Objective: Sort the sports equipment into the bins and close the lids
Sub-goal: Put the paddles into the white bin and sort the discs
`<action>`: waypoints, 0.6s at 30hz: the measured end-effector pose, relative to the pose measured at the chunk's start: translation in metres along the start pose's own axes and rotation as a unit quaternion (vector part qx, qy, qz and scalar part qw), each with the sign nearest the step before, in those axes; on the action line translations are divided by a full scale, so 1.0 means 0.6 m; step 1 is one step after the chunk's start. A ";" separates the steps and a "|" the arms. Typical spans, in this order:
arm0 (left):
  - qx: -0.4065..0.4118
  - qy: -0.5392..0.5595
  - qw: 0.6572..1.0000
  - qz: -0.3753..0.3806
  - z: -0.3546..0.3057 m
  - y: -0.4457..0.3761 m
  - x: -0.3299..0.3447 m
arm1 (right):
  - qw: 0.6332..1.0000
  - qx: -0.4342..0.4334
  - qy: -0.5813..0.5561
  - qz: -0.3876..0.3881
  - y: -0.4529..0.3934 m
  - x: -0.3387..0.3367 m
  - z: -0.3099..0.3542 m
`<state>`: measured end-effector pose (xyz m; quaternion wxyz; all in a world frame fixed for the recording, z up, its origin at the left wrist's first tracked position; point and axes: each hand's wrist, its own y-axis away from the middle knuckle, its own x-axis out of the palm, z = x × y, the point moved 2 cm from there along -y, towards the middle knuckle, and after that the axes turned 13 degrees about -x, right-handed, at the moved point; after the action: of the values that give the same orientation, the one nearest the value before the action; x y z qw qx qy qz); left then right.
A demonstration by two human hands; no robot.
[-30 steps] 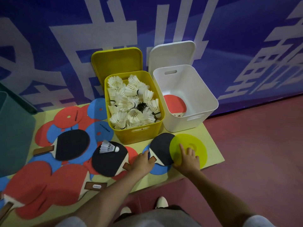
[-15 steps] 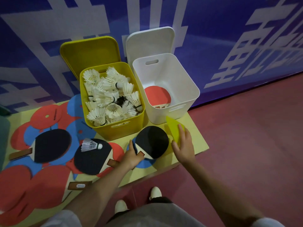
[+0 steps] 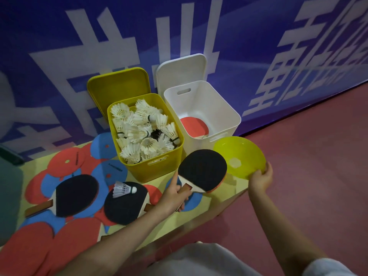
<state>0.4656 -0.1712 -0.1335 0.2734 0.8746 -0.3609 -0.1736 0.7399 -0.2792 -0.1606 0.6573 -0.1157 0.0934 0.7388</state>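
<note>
Head view down onto a low yellow table [image 3: 223, 198] against a blue wall. Left hand [image 3: 175, 194] gripping the handle of a black paddle [image 3: 202, 169], fingers curled round it, forefinger stretched along the blade edge, paddle lifted in front of the bins. Right hand [image 3: 260, 179] pinching the rim of a yellow disc [image 3: 242, 156] tilted beside the white bin [image 3: 225, 110]. One red paddle [image 3: 192, 126] inside that bin. Yellow bin [image 3: 159, 168] heaped with shuttlecocks [image 3: 143, 132]. Both lids propped open behind. More paddles, a loose shuttlecock [image 3: 123, 189] and flat discs on the table at left.
</note>
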 end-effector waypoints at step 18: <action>0.163 -0.005 0.976 -0.144 -0.227 -0.026 -0.063 | 0.983 -0.035 -0.161 -0.085 -0.035 0.046 0.154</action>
<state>0.5166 -0.0867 -0.0316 0.0979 0.9493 -0.2558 -0.1542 0.7535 -0.2236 -0.0800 0.7199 -0.0264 -0.0498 0.6918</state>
